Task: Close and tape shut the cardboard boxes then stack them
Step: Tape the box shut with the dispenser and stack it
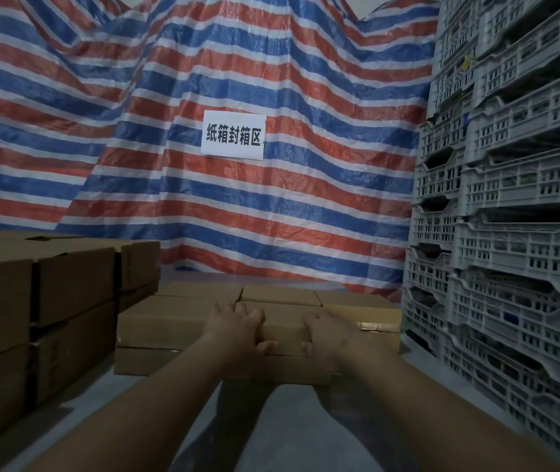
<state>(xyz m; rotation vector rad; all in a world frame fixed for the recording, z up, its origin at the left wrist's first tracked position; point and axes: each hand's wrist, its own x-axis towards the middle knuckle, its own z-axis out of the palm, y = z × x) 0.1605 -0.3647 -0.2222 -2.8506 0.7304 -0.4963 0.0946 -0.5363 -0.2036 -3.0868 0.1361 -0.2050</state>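
Note:
A closed brown cardboard box (285, 330) sits on top of a low stack of boxes (162, 332) on the floor ahead of me. My left hand (237, 330) grips its near left part, fingers over the top and thumb on the front face. My right hand (323, 335) grips its near right part the same way. Shiny clear tape (379, 326) shows on the box just right of my right hand. More closed boxes (278, 294) lie behind it in the same layer.
A taller pile of cardboard boxes (43, 301) stands at the left. Stacked grey plastic crates (510, 233) form a wall at the right. A striped tarpaulin (271, 206) with a white paper sign (233, 135) hangs behind. Grey floor (271, 420) lies below my arms.

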